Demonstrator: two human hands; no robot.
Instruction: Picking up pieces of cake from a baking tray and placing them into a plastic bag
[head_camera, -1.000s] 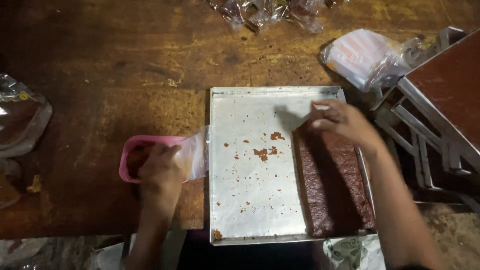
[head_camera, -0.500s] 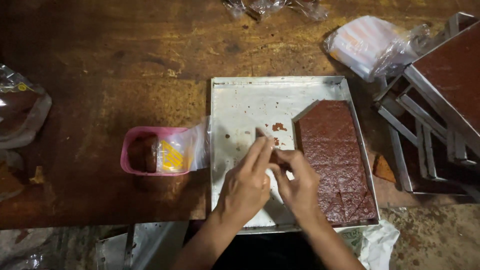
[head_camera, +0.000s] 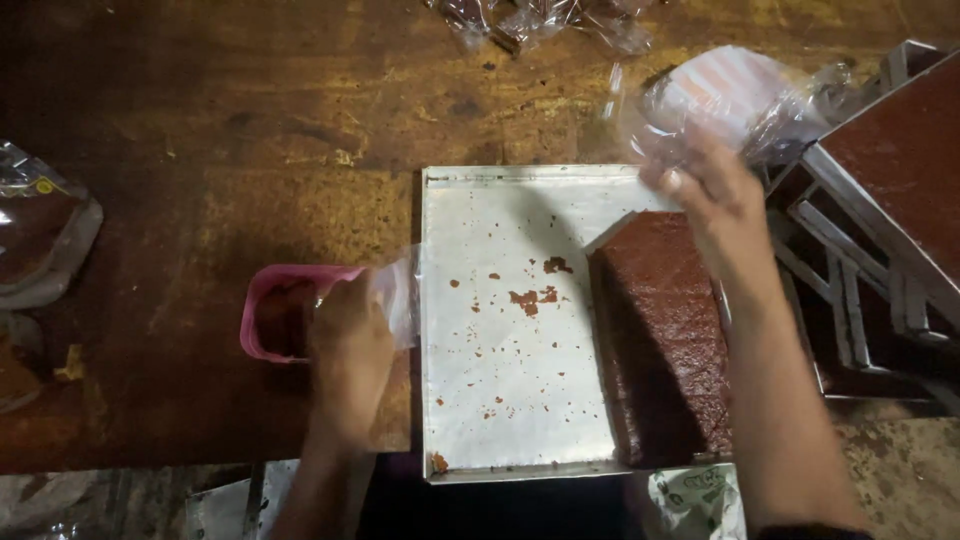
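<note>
Left hand (head_camera: 350, 345) closed on pink tub (head_camera: 275, 315) and its clear wrap (head_camera: 398, 295) — tub just beside tray (head_camera: 520, 190), outside tray's left rim. Right hand (head_camera: 715, 195) pinching clear bag (head_camera: 650, 110) off white-and-pink packet stack (head_camera: 735, 90), directly beyond fingertips. Brown slab (head_camera: 665, 330) directly under right wrist, long axis along tray's right wall toward body — nearer right hand, well apart from left; further wrapped packs (head_camera: 40, 230) far left of left grip, crumpled wrappers (head_camera: 540, 20) at far edge.
</note>
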